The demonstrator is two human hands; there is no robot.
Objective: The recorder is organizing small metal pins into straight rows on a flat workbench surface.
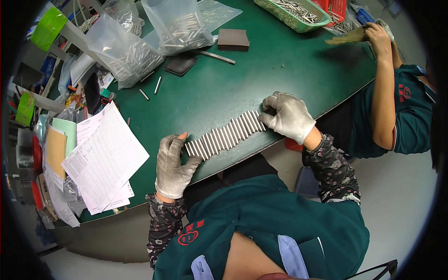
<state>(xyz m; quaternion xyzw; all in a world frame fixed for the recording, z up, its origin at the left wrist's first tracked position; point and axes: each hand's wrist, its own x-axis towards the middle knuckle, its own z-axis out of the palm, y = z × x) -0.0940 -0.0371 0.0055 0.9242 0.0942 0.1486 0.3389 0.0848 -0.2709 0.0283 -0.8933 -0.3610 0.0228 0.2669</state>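
Single head-worn fisheye view, steeply downward and close over the green table (280, 70), edges bowed.

Green table (280, 70), metal rods (226, 135), papers (105, 158)

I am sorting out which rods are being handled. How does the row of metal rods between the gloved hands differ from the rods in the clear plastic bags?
The row of metal rods lies bare on the green table, side by side in one neat line; the rods in the clear plastic bags are heaped loosely. The left hand and right hand touch the row's ends; no hand touches the bags. Both are silvery.
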